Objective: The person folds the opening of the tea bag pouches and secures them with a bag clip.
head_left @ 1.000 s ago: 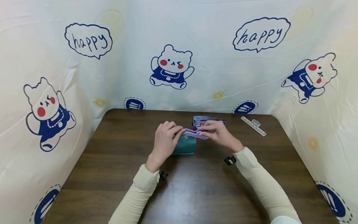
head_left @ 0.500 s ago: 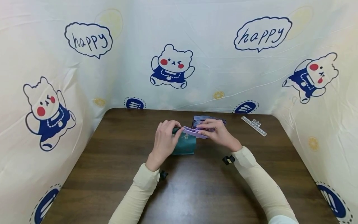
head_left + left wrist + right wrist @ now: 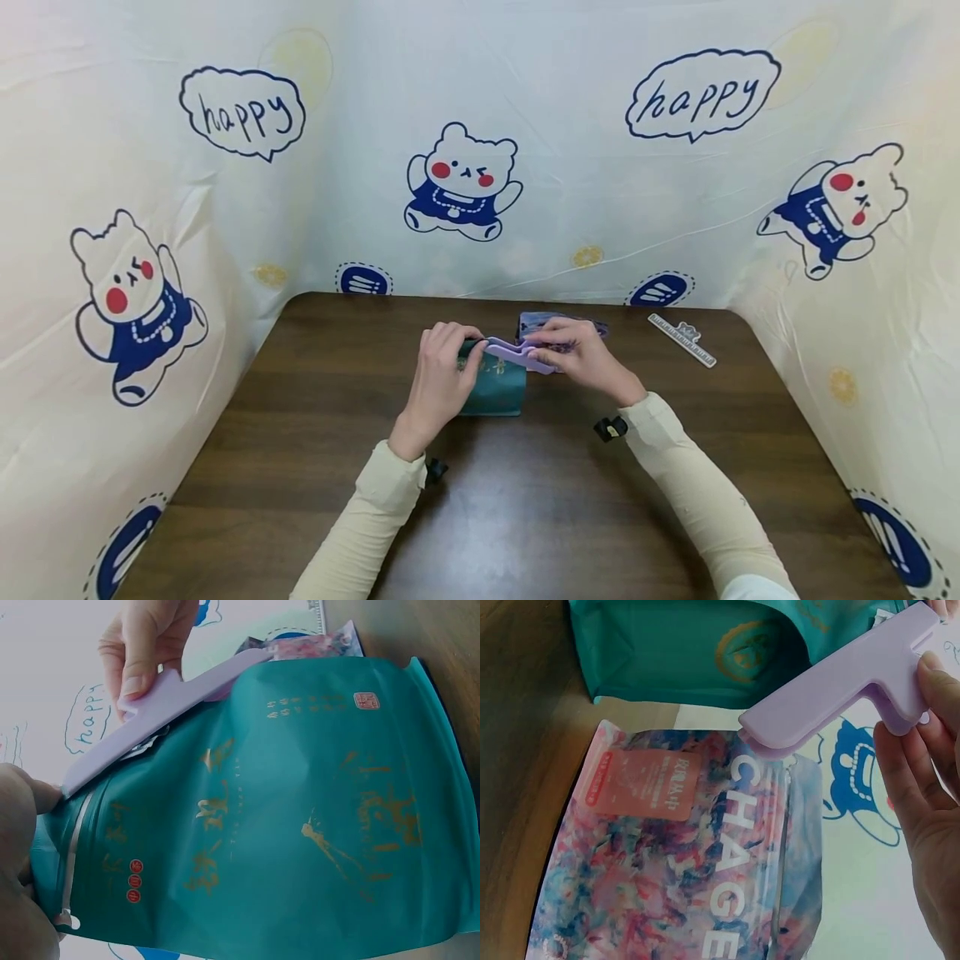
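A teal-green tea pouch (image 3: pixel 300 810) with gold characters stands upright on the table. My left hand (image 3: pixel 442 367) grips its upper left corner between thumb and fingers. My right hand (image 3: pixel 581 350) pinches the grips of a lilac bag clip (image 3: pixel 840 682). The clip slants across the pouch's top, its far end close to my left thumb in the left wrist view (image 3: pixel 172 705). Whether its jaws enclose the pouch edge cannot be told. Behind and right of the pouch stands a multicoloured pouch (image 3: pixel 667 847) lettered CHAGE, partly hidden by my right hand in the head view.
A white ruler-like strip with a bear figure (image 3: pixel 682 340) lies at the table's back right. The brown wooden table (image 3: pixel 480 517) meets a pale curtain (image 3: pixel 585 167) printed with bears along its back and sides. Small black devices (image 3: pixel 611 429) are strapped at the wrists.
My right hand and the lilac clip have shifted slightly left, toward my left hand. More of the green pouch's upper front shows. The left hand stays gripping the corner.
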A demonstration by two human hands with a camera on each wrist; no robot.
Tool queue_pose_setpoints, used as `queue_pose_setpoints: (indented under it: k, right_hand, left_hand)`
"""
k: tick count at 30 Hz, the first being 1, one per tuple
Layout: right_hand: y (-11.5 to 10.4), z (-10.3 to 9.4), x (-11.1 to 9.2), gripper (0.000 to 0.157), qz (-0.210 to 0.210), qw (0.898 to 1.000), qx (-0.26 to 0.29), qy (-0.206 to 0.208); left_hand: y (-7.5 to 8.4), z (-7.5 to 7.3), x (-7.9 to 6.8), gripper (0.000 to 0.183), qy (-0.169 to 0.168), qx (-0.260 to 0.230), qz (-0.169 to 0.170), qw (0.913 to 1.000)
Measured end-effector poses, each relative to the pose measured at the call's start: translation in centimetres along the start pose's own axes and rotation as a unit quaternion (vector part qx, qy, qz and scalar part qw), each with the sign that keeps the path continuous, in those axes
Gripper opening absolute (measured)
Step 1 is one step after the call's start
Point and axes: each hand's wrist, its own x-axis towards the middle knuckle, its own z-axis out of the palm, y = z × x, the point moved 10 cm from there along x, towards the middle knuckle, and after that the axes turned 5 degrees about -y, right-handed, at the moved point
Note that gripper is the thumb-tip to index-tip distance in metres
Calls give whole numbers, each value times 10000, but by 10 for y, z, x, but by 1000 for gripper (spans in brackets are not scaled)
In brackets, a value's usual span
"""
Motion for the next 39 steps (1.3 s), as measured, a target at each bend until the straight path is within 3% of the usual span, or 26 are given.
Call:
queue_pose_setpoints:
  k: [9, 26, 33, 39]
  right_hand:
    - [-12, -1, 5, 24, -244, 9995, 112, 169]
    - [-15, -1, 6, 23, -141, 9994, 150, 270]
    - [-18, -3, 7, 24, -292, 9987, 209, 370]
    - [-23, -3, 11, 24, -394, 9982, 152, 435]
  left_hand:
    - [2, 0, 2, 11, -186, -74, 35, 9998]
    - [-6, -4, 1, 21, -849, 376, 20, 9957]
    - [-2, -3, 1, 18, -753, 405, -66, 9963]
    - [-2, -4, 1, 15, -667, 540, -348, 9957]
